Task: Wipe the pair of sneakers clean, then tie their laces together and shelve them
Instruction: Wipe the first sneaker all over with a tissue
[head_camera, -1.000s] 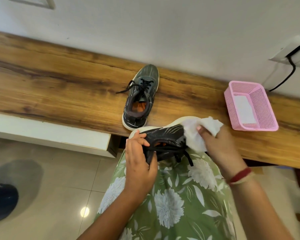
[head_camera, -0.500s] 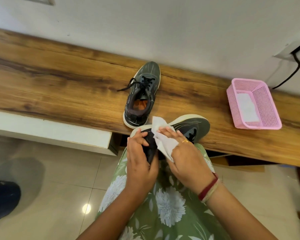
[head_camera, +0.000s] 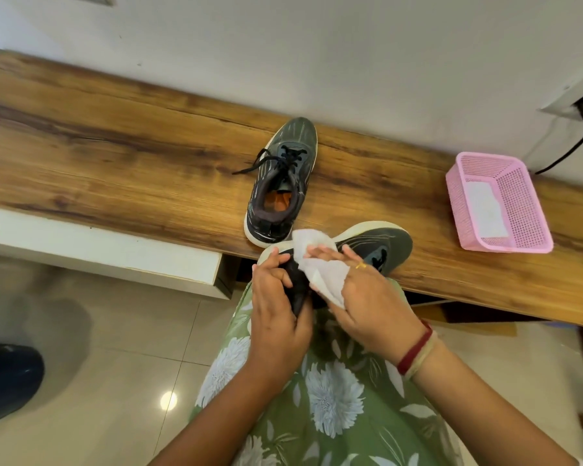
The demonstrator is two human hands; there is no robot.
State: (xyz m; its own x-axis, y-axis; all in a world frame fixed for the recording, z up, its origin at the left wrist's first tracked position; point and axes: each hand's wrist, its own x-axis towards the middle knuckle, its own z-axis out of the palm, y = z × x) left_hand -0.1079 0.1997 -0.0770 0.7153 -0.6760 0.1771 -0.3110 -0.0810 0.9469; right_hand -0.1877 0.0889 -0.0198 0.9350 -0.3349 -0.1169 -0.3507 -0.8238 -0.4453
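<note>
— Sneakers, quick: where do we log them?

— One sneaker (head_camera: 283, 183) stands upright on the wooden bench (head_camera: 115, 146), toe to the wall, its laces (head_camera: 266, 161) loose and trailing left. We put the held sneaker (head_camera: 381, 245) at the bench's near edge, over the lap in the green floral dress (head_camera: 317, 398), tipped on its side with the pale sole rim away from us and the toe pointing right. Its heel end sits just beside the other's heel; whether they touch, we cannot tell.

— Hands?

— Left hand (head_camera: 276, 314) has its fingers curled round the heel end of the held sneaker and grips it. Right hand (head_camera: 367, 297) holds a white wipe (head_camera: 320, 264) and presses it on the upper, near the collar.

— So which step do we tag?

— Wiping, first shoe, we judge. No laces are tied together, and nothing is shelved.

— Next move?

— We'd guess more rubbing along the upper towards the toe and the sole rim, with the left hand turning the shoe to show unwiped sides. That takes a firm hold at the heel, so the shoe does not twist under the pressure. After that the bench sneaker needs the same.

— Anything else?

— Pink basket (head_camera: 515, 196) on the bench, well to the right, with a white sheet (head_camera: 485, 206) inside. We cannot tell which surface counts as the shelf.
</note>
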